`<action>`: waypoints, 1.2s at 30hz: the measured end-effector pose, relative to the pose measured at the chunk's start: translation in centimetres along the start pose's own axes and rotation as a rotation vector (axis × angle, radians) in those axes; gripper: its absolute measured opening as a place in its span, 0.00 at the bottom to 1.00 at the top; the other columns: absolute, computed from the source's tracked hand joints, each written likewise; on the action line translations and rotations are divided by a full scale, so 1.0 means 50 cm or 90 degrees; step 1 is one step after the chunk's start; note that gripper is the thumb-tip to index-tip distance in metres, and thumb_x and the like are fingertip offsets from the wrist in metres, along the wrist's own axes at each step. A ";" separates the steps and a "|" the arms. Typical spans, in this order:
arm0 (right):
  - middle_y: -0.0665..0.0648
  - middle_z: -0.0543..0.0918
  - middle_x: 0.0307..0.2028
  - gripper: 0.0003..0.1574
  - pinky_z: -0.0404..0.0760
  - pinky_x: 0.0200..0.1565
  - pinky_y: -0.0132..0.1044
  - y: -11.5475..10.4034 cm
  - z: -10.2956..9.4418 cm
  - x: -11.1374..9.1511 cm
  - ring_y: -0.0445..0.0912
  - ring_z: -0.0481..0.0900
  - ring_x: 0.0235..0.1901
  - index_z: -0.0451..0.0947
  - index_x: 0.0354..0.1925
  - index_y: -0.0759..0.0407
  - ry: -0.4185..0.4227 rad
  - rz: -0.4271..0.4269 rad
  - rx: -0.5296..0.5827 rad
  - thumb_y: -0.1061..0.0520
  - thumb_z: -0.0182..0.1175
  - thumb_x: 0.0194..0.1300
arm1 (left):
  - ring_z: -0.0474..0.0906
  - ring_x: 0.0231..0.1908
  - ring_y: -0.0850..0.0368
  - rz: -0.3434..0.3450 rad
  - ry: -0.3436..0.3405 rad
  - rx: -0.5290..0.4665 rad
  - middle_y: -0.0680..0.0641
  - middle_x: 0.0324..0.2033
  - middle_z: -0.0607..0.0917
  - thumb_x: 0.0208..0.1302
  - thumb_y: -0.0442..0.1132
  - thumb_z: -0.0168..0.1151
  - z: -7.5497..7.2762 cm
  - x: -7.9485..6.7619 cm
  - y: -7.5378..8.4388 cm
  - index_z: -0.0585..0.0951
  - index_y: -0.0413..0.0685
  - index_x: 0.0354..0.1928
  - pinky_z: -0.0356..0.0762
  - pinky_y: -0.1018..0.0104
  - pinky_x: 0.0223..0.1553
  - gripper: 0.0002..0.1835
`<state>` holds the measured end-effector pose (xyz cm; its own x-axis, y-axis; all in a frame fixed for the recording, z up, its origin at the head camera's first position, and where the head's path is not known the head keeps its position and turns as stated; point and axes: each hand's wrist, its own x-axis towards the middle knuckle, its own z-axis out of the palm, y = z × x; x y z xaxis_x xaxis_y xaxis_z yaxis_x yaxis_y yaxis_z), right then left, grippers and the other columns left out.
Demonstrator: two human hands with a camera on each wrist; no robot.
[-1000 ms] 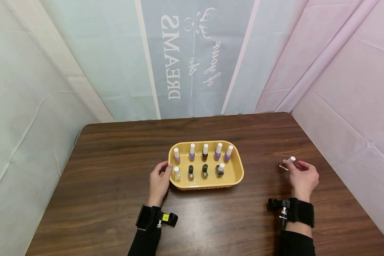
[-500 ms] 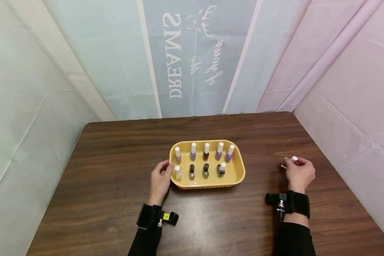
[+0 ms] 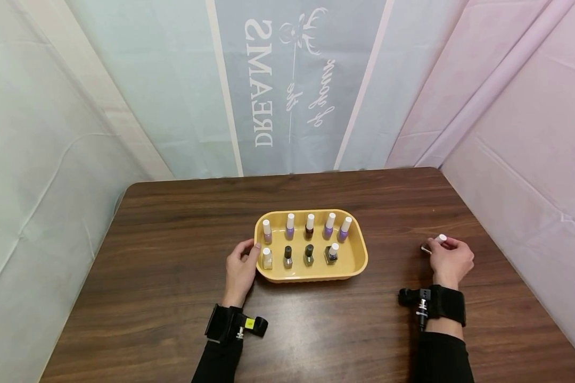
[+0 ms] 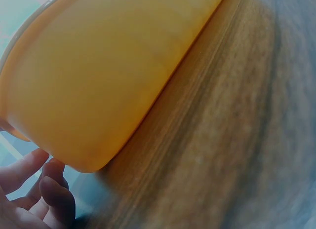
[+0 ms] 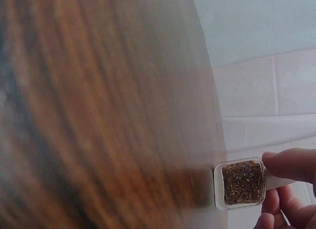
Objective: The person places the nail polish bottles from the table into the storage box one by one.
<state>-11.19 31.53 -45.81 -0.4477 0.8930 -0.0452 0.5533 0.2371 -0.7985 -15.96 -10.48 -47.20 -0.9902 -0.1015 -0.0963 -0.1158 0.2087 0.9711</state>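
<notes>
A yellow tray (image 3: 353, 256) stands in the middle of the table. My left hand (image 3: 239, 274) grips its left end, thumb over the rim and fingers against the outer wall. Two rows of nail polish bottles stand inside, including a purple one (image 3: 343, 232) with a white cap and a black-capped one (image 3: 309, 258). Off to the right, my right hand (image 3: 452, 263) pinches another nail polish bottle (image 5: 243, 183) by its white cap, between thumb and fingers. This bottle is square clear glass with dark glitter inside, close over the tabletop.
The dark wood table (image 3: 182, 255) runs back to a hanging cloth with printed words (image 3: 263, 85). Pale cloth walls (image 3: 532, 159) close in both sides. Each wrist wears a black strap with a small camera (image 3: 256, 326).
My right hand has shifted slightly and turned around the glitter nail polish bottle, covering more of it in the head view. The left hand keeps its hold on the tray.
</notes>
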 end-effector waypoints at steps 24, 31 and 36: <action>0.45 0.74 0.32 0.31 0.66 0.37 0.33 -0.002 -0.008 -0.002 0.46 0.70 0.42 0.76 0.53 0.62 -0.018 0.013 -0.016 0.47 0.63 0.54 | 0.72 0.24 0.59 0.008 0.002 0.019 0.39 0.43 0.80 0.65 0.43 0.55 -0.011 -0.039 0.071 0.78 0.37 0.53 0.68 0.73 0.24 0.19; 0.44 0.74 0.31 0.32 0.65 0.40 0.35 -0.010 -0.016 -0.004 0.47 0.70 0.44 0.77 0.53 0.62 -0.014 -0.001 -0.019 0.46 0.63 0.53 | 0.71 0.23 0.60 0.001 0.003 0.008 0.42 0.44 0.80 0.64 0.48 0.57 -0.001 -0.006 0.009 0.78 0.42 0.53 0.68 0.72 0.22 0.21; 0.48 0.76 0.34 0.33 0.66 0.39 0.34 -0.021 -0.020 -0.010 0.46 0.71 0.41 0.77 0.54 0.61 -0.025 -0.011 -0.024 0.44 0.64 0.54 | 0.72 0.23 0.60 0.005 0.003 0.004 0.43 0.44 0.80 0.62 0.52 0.57 0.000 0.001 -0.008 0.79 0.46 0.52 0.69 0.72 0.23 0.22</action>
<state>-10.83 31.20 -44.35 -0.4841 0.8733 -0.0554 0.5712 0.2674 -0.7761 -15.95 -10.57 -47.56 -0.9907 -0.1044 -0.0878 -0.1086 0.2148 0.9706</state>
